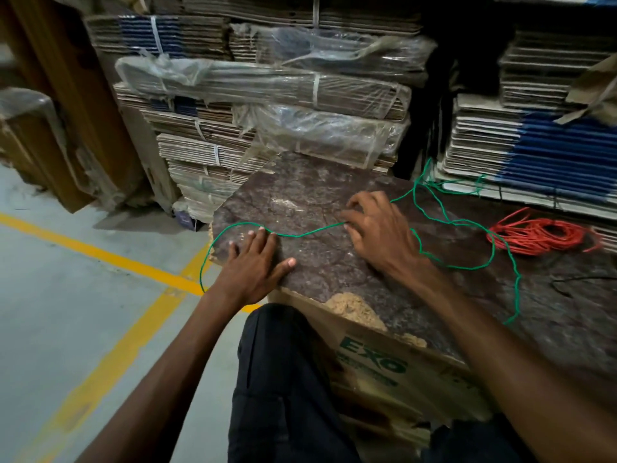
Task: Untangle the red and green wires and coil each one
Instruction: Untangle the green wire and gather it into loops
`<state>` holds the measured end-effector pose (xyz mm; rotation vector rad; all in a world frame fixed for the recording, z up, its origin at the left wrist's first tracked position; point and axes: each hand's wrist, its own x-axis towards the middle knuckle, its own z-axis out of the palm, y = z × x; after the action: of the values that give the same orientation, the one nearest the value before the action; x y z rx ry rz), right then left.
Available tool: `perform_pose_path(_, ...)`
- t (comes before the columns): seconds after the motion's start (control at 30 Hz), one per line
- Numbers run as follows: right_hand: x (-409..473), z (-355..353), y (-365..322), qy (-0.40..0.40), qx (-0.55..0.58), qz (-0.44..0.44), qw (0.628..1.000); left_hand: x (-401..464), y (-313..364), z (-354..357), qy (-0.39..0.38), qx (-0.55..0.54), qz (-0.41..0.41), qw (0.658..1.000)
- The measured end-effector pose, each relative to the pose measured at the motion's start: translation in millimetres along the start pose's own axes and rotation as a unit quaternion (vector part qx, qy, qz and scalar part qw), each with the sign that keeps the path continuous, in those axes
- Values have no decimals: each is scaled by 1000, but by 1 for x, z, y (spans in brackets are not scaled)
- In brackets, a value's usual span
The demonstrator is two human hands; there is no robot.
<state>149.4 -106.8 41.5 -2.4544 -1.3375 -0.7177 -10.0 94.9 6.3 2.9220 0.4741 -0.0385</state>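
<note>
My flat left hand (253, 262) presses the thin green wire (302, 233) on the dark board (334, 269), my right hand (377, 228) pinches it, the coiled red wire (537, 233) lies far right.

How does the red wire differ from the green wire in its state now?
The red wire lies gathered in a coil; the green wire lies loose in long curves. No hand touches the red wire; the left hand presses the green wire, and the right hand pinches it. Both rest on the dark board.
</note>
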Motion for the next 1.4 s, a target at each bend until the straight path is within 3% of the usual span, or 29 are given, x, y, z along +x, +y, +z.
perform_pose_path(0.17,10,13,-43,-83,60,-57,993,3,10,2,26,-9,38,999)
perform_pose_path(0.27,13,8,-45,-111,181,-41,976,0,7,-3,41,-11,41,998)
perform_pose_path(0.37,14,-4,-30,-95,322,-13,942,-1,2,-10,81,-2,38,996)
perform_pose_path(0.47,10,-16,-5,-57,378,10,924,2,1,-22,83,10,40,996)
perform_pose_path(0.57,1,-23,11,-47,323,15,945,4,3,-22,78,-12,50,996)
perform_pose_path(0.73,-16,-13,-16,-133,133,-52,981,3,7,-13,119,-51,43,991)
perform_pose_path(0.8,-19,-6,-28,-125,90,-81,985,2,8,-11,129,-66,37,989)
perform_pose_path(0.9,-20,-4,-32,-43,88,-66,993,1,5,-8,138,-83,52,986)
perform_pose_path(1.1,-7,-18,0,85,85,65,991,-3,5,-9,153,-79,82,982)
perform_pose_path(1.23,-6,-28,26,108,94,125,982,1,6,-7,141,-67,89,984)
perform_pose_path(1.3,-9,-26,27,95,74,107,987,1,10,-7,157,-76,93,980)
perform_pose_path(1.4,-15,-23,12,83,98,-10,992,2,23,-12,189,-99,96,972)
